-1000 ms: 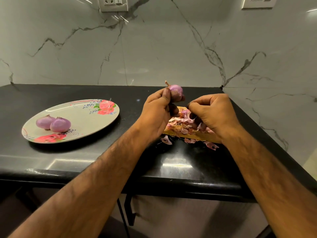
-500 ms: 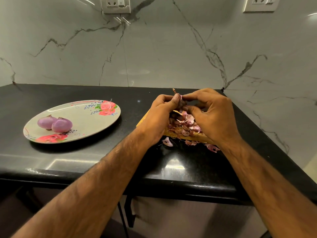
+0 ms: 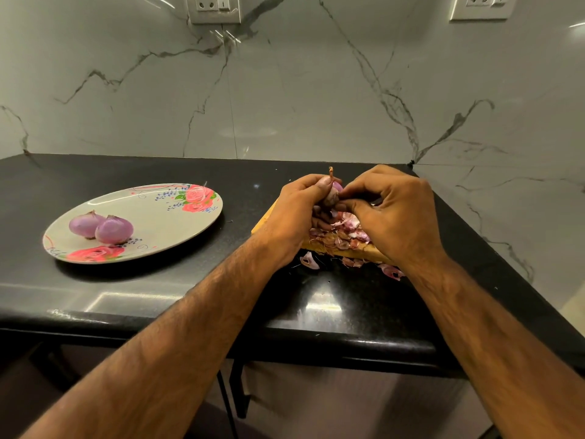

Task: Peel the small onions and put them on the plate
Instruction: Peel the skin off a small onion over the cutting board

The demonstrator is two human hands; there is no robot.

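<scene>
A small onion [image 3: 332, 194] sits between the two hands, raised above the board; its dry stalk [image 3: 330, 172] pokes up past the fingers, and only a strip of its pale purple side shows. The left hand [image 3: 294, 217] curls round it from the left, thumb and fingers closed on its body; the right hand [image 3: 392, 213] meets it from the other side, fingers bent, the tips pinching at the onion's skin; exactly which fingertips touch it cannot be told, since the knuckles hide them.

Straight under both hands lies a heap of pink and brown skins [image 3: 345, 232], piled on a yellow wooden board [image 3: 266, 221]; the board's left corner juts out beyond the left hand, while the right hand covers its other end. A few loose scraps [image 3: 308, 259] lie on the table just nearer than the wrists, off the board's near edge.

Well off to the left of the left hand stands a pale plate [image 3: 164, 223] with red roses painted on its rim; two peeled onions [image 3: 84, 224] rest on its left part, touching each other.

All of this stands on a glossy black table [image 3: 158, 293]; beyond the hands rises a grey-veined marble wall [image 3: 285, 96], carrying two sockets [image 3: 212, 7] at the top edge of view.
</scene>
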